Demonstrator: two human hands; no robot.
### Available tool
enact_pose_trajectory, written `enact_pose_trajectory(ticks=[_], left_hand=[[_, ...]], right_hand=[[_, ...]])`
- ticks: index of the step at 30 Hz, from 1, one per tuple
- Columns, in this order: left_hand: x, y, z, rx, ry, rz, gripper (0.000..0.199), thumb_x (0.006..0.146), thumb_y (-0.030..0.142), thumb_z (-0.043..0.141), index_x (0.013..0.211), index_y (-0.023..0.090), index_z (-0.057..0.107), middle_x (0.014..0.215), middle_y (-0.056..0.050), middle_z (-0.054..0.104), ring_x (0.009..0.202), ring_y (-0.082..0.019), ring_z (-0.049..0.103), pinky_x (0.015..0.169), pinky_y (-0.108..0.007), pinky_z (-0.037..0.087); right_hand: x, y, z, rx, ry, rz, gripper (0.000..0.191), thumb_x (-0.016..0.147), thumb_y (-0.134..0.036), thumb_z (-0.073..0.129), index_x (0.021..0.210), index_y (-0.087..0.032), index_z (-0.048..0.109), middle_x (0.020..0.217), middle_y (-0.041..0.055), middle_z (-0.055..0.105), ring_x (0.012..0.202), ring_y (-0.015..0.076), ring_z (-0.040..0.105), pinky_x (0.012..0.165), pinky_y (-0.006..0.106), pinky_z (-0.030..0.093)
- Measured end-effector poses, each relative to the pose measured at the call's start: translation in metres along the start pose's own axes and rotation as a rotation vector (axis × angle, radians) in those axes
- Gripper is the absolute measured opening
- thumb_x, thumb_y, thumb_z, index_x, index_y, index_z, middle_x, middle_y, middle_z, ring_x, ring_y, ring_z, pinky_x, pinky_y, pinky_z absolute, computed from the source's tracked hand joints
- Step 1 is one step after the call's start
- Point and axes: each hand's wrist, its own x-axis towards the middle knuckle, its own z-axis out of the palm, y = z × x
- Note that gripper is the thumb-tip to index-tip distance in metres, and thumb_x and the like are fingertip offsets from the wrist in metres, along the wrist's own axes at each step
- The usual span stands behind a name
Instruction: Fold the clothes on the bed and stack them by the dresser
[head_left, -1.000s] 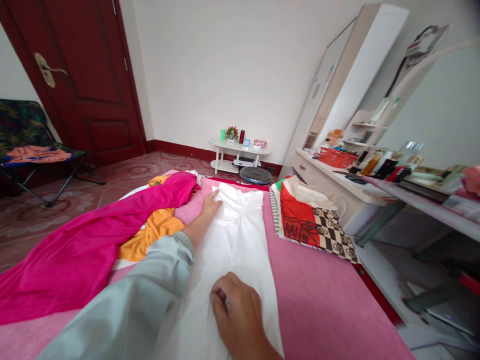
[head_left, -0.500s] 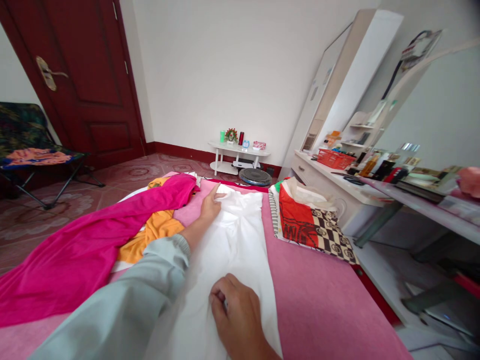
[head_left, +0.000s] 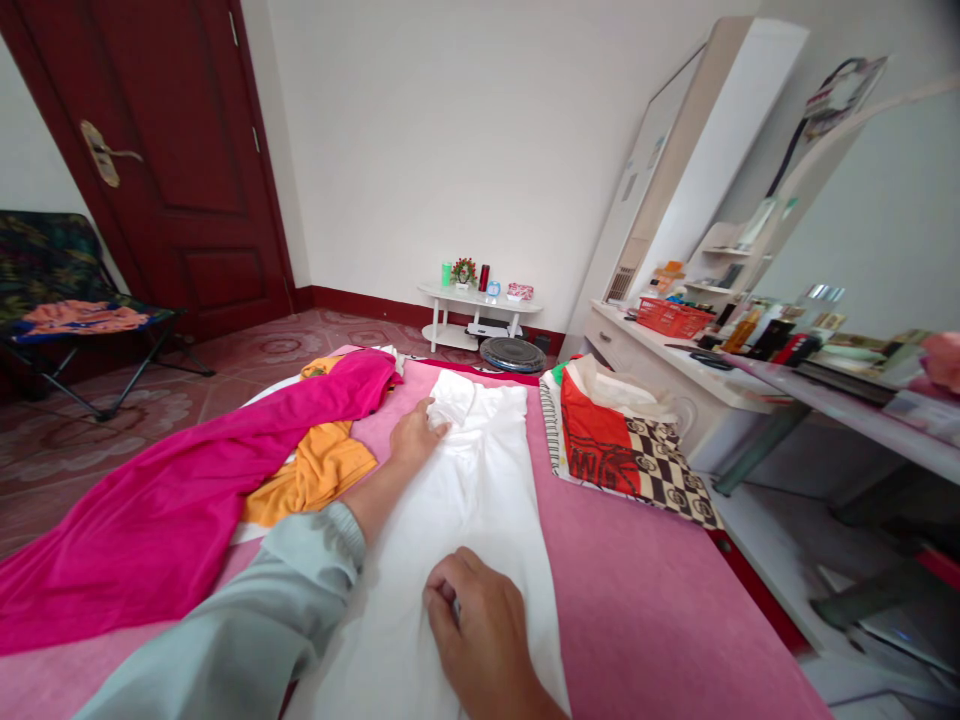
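A white garment (head_left: pixel 480 480) is being borne flat by a pink cover (head_left: pixel 652 600). Its far left edge is being touched by the left hand (head_left: pixel 417 436), thumb and fingers slightly parted; whether cloth is being pinched cannot be told. Nearer, it is being overlain by the right hand (head_left: pixel 480 612), fingers curled together, grip unclear. It is being flanked by magenta clothing (head_left: pixel 172 480) and a folded pile (head_left: pixel 600 430).

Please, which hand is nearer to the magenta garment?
Left. The left hand is just right of the far end of the magenta garment; the right hand is farther, over the white garment.
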Motion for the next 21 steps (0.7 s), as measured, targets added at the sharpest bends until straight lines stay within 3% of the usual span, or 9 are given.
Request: enact_pose_trajectory(ticks=[4, 7, 9, 11, 13, 16, 18, 20, 21], left_hand=[[0.006, 0.003, -0.006, -0.017, 0.011, -0.071, 0.045, 0.078, 0.033, 0.060, 0.121, 0.021, 0.053, 0.080, -0.001, 0.066, 0.078, -0.017, 0.063, 0.069, -0.024, 0.045], [0.012, 0.002, -0.008, -0.008, -0.098, -0.196, 0.038, 0.079, 0.033, 0.059, 0.113, 0.015, 0.057, 0.073, -0.003, 0.066, 0.069, -0.017, 0.064, 0.063, -0.024, 0.046], [0.013, 0.001, -0.010, 0.023, -0.145, -0.208, 0.035, 0.071, 0.032, 0.067, 0.102, 0.015, 0.063, 0.076, -0.005, 0.068, 0.073, -0.019, 0.065, 0.065, -0.026, 0.047], [0.013, 0.002, -0.013, 0.119, -0.141, -0.168, 0.043, 0.062, 0.032, 0.074, 0.101, 0.019, 0.064, 0.092, -0.007, 0.068, 0.089, -0.024, 0.064, 0.074, -0.029, 0.047], [0.012, 0.005, -0.016, 0.233, -0.106, -0.069, 0.051, 0.062, 0.030, 0.072, 0.111, 0.023, 0.061, 0.109, -0.009, 0.064, 0.103, -0.027, 0.060, 0.083, -0.033, 0.046], [0.015, 0.011, -0.015, 0.169, -0.108, 0.112, 0.045, 0.065, 0.018, 0.066, 0.109, 0.025, 0.064, 0.121, -0.009, 0.058, 0.115, -0.028, 0.052, 0.094, -0.037, 0.040], [0.019, 0.013, -0.011, 0.039, -0.139, 0.149, 0.028, 0.065, 0.014, 0.065, 0.092, 0.023, 0.069, 0.113, -0.007, 0.063, 0.116, -0.027, 0.051, 0.096, -0.036, 0.037], [0.026, 0.014, -0.006, -0.052, -0.148, 0.100, 0.008, 0.070, 0.019, 0.064, 0.076, 0.020, 0.069, 0.094, -0.007, 0.068, 0.106, -0.026, 0.056, 0.091, -0.034, 0.040], [0.031, 0.014, -0.003, -0.089, -0.142, 0.064, 0.008, 0.073, 0.023, 0.062, 0.071, 0.018, 0.068, 0.084, -0.007, 0.068, 0.099, -0.025, 0.060, 0.086, -0.033, 0.042]], right_hand=[[0.000, -0.001, -0.001, 0.009, -0.004, -0.004, 0.013, 0.079, -0.013, 0.051, 0.077, -0.024, 0.057, 0.078, -0.0042, 0.059, 0.070, 0.0108, 0.055, 0.062, 0.021, 0.031], [0.001, -0.001, -0.003, 0.013, -0.010, 0.004, 0.013, 0.078, -0.013, 0.051, 0.076, -0.024, 0.057, 0.077, -0.0041, 0.059, 0.070, 0.0108, 0.055, 0.061, 0.021, 0.031], [0.001, -0.001, -0.003, 0.015, -0.008, 0.006, 0.013, 0.078, -0.013, 0.051, 0.075, -0.024, 0.057, 0.076, -0.0040, 0.059, 0.070, 0.0109, 0.055, 0.061, 0.021, 0.031], [0.001, -0.001, -0.003, 0.016, -0.003, -0.001, 0.013, 0.079, -0.013, 0.050, 0.076, -0.024, 0.057, 0.077, -0.0039, 0.059, 0.070, 0.0110, 0.055, 0.061, 0.021, 0.031], [0.000, -0.001, -0.002, 0.016, -0.002, -0.011, 0.013, 0.079, -0.013, 0.050, 0.076, -0.024, 0.057, 0.077, -0.0038, 0.059, 0.070, 0.0111, 0.055, 0.061, 0.021, 0.031], [0.000, 0.000, -0.001, 0.013, 0.000, -0.011, 0.013, 0.079, -0.013, 0.050, 0.076, -0.024, 0.057, 0.077, -0.0038, 0.060, 0.070, 0.0111, 0.055, 0.061, 0.021, 0.032], [0.001, 0.000, -0.001, 0.009, 0.000, -0.006, 0.014, 0.079, -0.014, 0.050, 0.077, -0.025, 0.058, 0.077, -0.0038, 0.060, 0.069, 0.0111, 0.055, 0.061, 0.021, 0.032], [0.002, 0.000, -0.002, 0.012, -0.003, -0.004, 0.013, 0.079, -0.014, 0.050, 0.077, -0.024, 0.058, 0.077, -0.0038, 0.060, 0.069, 0.0110, 0.055, 0.061, 0.021, 0.032], [0.002, 0.000, -0.002, 0.016, -0.004, -0.005, 0.013, 0.079, -0.014, 0.051, 0.077, -0.024, 0.058, 0.077, -0.0038, 0.060, 0.069, 0.0110, 0.056, 0.061, 0.021, 0.033]])
